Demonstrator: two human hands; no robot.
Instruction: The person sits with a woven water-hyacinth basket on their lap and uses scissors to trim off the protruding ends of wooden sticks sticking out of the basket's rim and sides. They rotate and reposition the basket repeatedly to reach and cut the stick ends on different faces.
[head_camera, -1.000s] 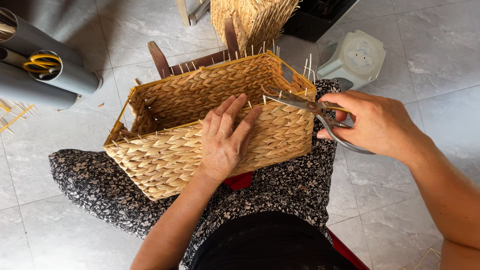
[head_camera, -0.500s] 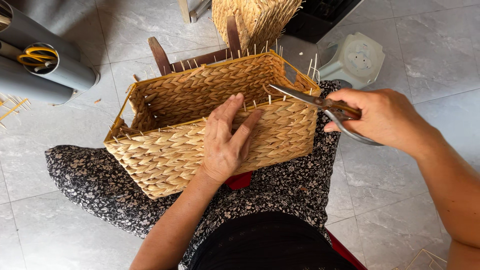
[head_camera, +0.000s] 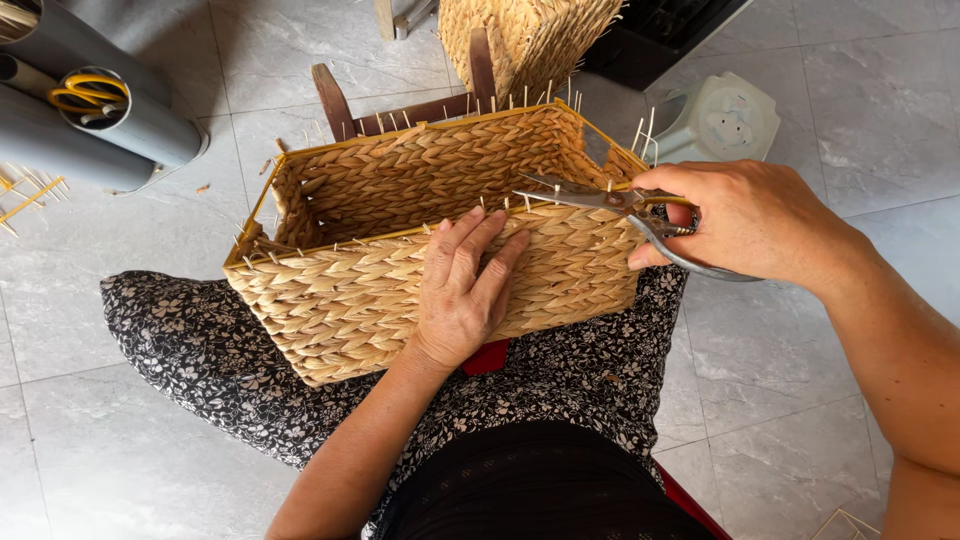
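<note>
A rectangular woven straw basket (head_camera: 340, 290) with a yellow wire rim rests tilted on my lap. Thin stick ends poke up along its rim. My left hand (head_camera: 462, 290) lies flat against the basket's near side wall, fingers spread toward the rim. My right hand (head_camera: 750, 218) grips metal scissors (head_camera: 590, 200) whose open blades point left over the near rim, right above my left fingertips.
Grey plastic pipes (head_camera: 120, 120) lie at the upper left, one holding yellow-handled scissors (head_camera: 85, 92). A second woven basket (head_camera: 530, 35) and a wooden stool (head_camera: 400, 105) stand behind. A pale green plastic stool (head_camera: 725, 118) sits to the right on the tiled floor (head_camera: 850, 90).
My right hand has moved the scissors left and lower along the near rim, closer to my left fingertips. My left hand stays pressed on the basket wall.
</note>
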